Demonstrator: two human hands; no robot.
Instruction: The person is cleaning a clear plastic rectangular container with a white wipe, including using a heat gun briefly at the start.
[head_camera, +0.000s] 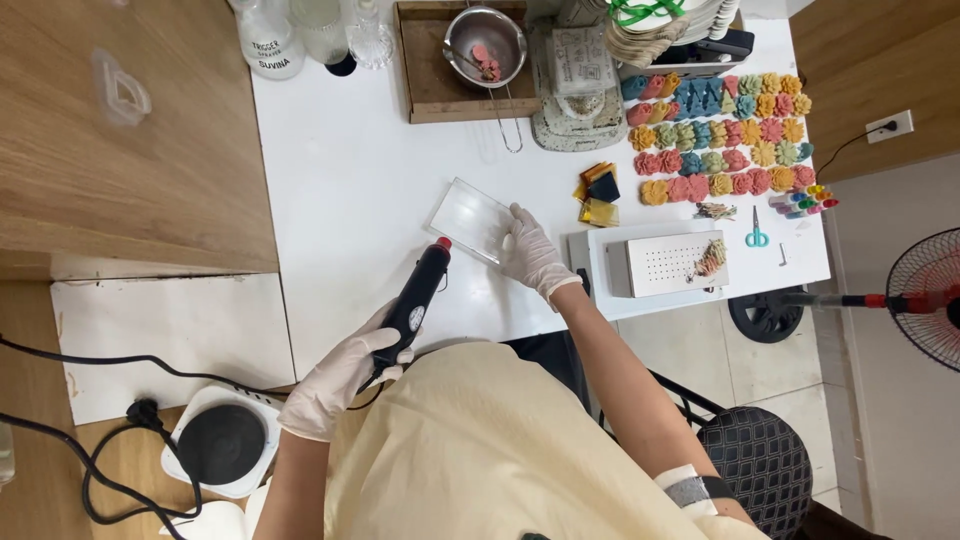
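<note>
My left hand (340, 378), in a white glove, grips a black heat gun (416, 300) with a red tip that points at a clear rectangular tray (468, 218) on the white table (350, 180). My right hand (530, 252), gloved too, rests its fingers on the tray's right edge and holds it down. The gun's tip sits just off the tray's near left corner.
Rows of coloured flower-shaped pieces (720, 135) lie at the right. A metal bowl (486, 42) sits in a brown tray at the back. A perforated metal box (668, 263), green scissors (757, 236), a hot plate (220, 442) and a fan (925, 300) are nearby.
</note>
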